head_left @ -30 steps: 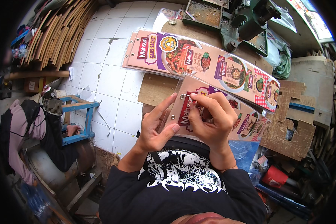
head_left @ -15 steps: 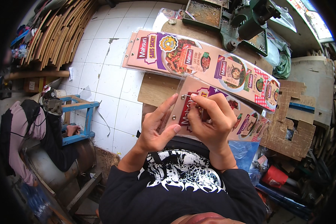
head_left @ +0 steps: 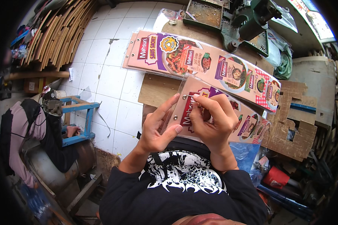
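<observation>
A pink printed hanging sign [head_left: 257, 131] in clear plastic lies tilted in front of me, with metal eyelets [head_left: 175, 117] along its left edge. My left hand [head_left: 156, 129] grips that edge, thumb on the face and index finger stretched along the side; its other fingers are partly hidden. A short white cord [head_left: 189, 96] runs from the upper eyelet to the fingertips of my right hand [head_left: 218, 116], which are pinched on it over the sign. Just beyond lies a stack of matching signs [head_left: 214, 77], also with eyelets.
Behind the stack stands a green metal press [head_left: 249, 28] with trays [head_left: 202, 15] of small bits. Cut cardboard [head_left: 289, 138] lies to the right. At left are a blue stool [head_left: 90, 120], a person's bare foot [head_left: 73, 130] and piled brown boards [head_left: 60, 33].
Barely anything differs. Both hands keep their places at the sign's eyelet edge, and the cord stays between the right fingertips.
</observation>
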Demonstrator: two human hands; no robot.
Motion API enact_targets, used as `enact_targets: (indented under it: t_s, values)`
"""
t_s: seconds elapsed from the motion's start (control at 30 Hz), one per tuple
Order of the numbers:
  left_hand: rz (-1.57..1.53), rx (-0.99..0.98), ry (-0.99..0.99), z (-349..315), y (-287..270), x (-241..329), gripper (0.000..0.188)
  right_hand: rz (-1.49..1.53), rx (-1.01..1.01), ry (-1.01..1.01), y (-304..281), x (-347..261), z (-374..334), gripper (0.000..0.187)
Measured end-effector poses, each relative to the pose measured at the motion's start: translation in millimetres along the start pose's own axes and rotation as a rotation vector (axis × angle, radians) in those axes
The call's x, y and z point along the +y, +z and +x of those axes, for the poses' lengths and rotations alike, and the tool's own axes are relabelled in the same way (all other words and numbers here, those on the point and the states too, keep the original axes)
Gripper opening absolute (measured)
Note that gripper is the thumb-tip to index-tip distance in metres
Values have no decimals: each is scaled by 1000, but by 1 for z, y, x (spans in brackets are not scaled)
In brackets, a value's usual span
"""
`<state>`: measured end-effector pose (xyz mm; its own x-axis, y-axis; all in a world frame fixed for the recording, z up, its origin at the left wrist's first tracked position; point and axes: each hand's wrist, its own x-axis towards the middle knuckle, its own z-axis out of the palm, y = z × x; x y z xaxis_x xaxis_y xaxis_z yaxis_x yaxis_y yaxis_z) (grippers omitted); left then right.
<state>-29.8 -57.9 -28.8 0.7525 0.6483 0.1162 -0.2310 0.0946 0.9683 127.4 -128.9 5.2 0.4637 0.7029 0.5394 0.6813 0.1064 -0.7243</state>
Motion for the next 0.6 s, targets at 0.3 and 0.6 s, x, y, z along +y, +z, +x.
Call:
enact_targets:
  t_s: [0.3, 0.6]
  values:
    - [38, 15, 8, 2, 1, 1, 67, -21, -53, -29, 0, 2, 0, 30]
    - [-137, -7, -73, 3, 3, 1, 68, 182, -6, 134, -2, 4, 3, 25]
